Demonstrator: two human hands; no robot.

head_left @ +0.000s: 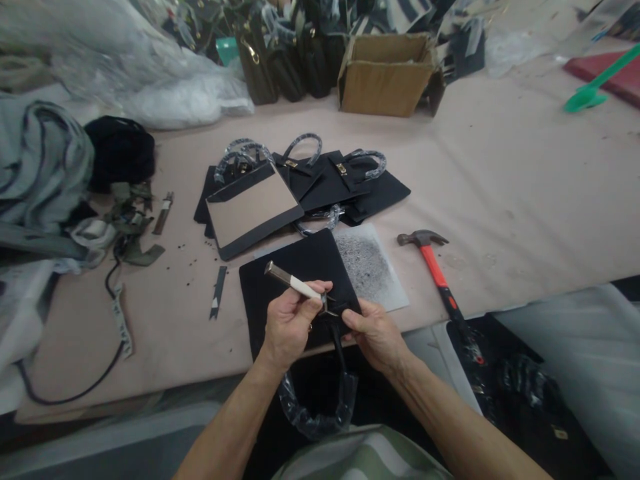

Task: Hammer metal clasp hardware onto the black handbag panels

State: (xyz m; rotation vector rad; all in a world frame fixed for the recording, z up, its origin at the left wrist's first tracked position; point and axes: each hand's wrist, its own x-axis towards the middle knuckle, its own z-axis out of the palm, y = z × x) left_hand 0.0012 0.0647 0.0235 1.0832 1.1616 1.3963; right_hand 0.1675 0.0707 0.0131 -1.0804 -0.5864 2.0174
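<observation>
My left hand (290, 321) is closed around a metal punch with a white-wrapped shaft (303, 287). Its pronged end meets a black bag panel (285, 263) close to the panel's near edge. With thumb on top, my right hand (375, 330) pinches the right near corner of that panel beside the handle base. A plastic-wrapped bag handle (317, 423) hangs from the panel over the table edge. Under the panel's right side lies a white board (370, 263) covered in dark punch marks.
A claw hammer (435, 263) lies to the right. Black bag panels (325, 183) with wrapped handles are piled behind, one backed with tan board (253, 207). A cardboard box (385, 80) stands farther back. At left lie a flat dark strip (217, 293), a small tool (163, 213) and fabric scraps (143, 253).
</observation>
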